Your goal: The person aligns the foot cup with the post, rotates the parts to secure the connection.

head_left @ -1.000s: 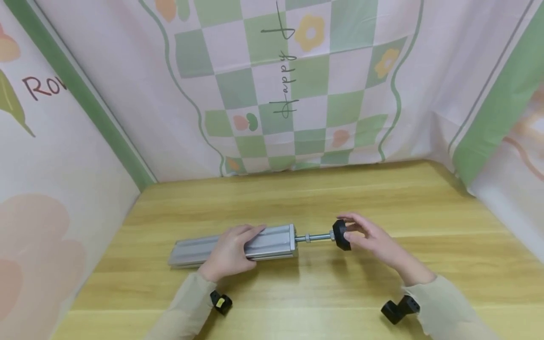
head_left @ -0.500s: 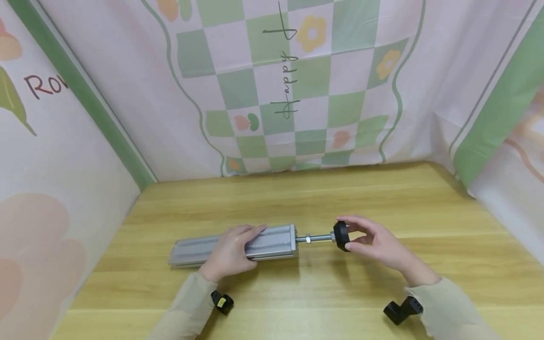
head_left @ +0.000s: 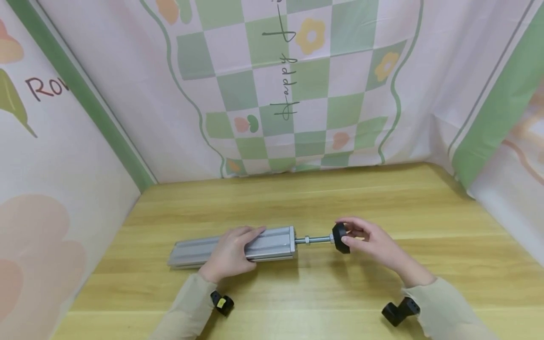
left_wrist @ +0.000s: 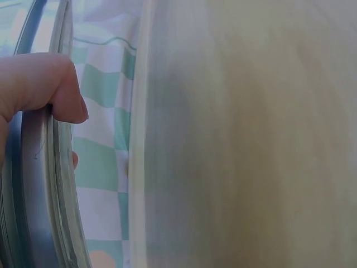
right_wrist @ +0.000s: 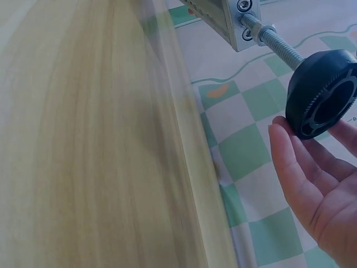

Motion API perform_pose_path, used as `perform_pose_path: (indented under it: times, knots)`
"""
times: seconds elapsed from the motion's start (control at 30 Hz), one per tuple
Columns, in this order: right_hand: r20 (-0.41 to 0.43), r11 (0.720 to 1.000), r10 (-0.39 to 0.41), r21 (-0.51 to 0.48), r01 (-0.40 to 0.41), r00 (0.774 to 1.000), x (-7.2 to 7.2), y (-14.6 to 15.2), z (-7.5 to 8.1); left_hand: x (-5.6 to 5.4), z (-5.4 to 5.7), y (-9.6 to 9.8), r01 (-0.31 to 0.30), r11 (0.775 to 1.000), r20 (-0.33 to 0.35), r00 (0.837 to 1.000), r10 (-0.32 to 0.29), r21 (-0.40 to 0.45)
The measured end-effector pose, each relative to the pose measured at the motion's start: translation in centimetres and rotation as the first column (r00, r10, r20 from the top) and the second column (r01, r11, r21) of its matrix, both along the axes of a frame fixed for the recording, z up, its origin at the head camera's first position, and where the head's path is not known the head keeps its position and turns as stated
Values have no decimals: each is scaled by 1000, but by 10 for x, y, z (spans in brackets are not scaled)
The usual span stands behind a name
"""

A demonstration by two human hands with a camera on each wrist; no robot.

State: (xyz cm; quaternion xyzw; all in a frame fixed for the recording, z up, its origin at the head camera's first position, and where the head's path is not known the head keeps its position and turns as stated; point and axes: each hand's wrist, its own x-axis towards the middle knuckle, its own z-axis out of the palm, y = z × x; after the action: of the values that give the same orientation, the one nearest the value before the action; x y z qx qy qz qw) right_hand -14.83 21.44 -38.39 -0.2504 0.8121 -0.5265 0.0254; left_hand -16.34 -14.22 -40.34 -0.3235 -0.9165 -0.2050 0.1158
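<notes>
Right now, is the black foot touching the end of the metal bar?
Apart. The right wrist view shows a plain gap between the black foot and the metal bar, spanned by the threaded rod.

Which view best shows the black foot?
The right wrist view: the black foot appears largest there, its hollow face visible, though the frame crops it slightly. The head view shows it small and side-on; the left wrist view doesn't show it.

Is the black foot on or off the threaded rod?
On: the right wrist view shows the threaded rod running into the back of the black foot.
</notes>
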Motion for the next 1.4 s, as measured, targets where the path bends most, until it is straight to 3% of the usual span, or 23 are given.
perform_pose_path:
  times: [0.33, 0.53, 0.77, 0.9, 1.13, 1.27, 1.4]
  knots:
    - [67, 1000, -14, -3, 15, 998, 1, -2, 5, -5, 1, -2, 39, 999, 39, 998, -40, 17]
    - [94, 1000, -5, 6, 5, 996, 1, -5, 9, -5, 4, -6, 33, 999, 45, 998, -33, 0]
    - [193, 996, -82, 53, 73, 978, -2, -7, 8, -4, 3, -5, 21, 1000, 52, 998, -21, -5]
    - [272, 999, -52, 15, 49, 961, -4, -9, 6, -3, 1, -6, 12, 1000, 55, 998, -11, -11]
    - [298, 999, 31, 7, -35, 954, -5, -7, 5, -3, 0, -6, 11, 1000, 57, 998, -9, -23]
    - [238, 999, 21, 33, -30, 971, -3, -6, 7, -3, -1, -7, 14, 1000, 46, 999, -13, -19]
    - [119, 997, 20, 73, -29, 993, 0, -4, 7, -2, -2, -8, 17, 1000, 39, 999, -17, 0]
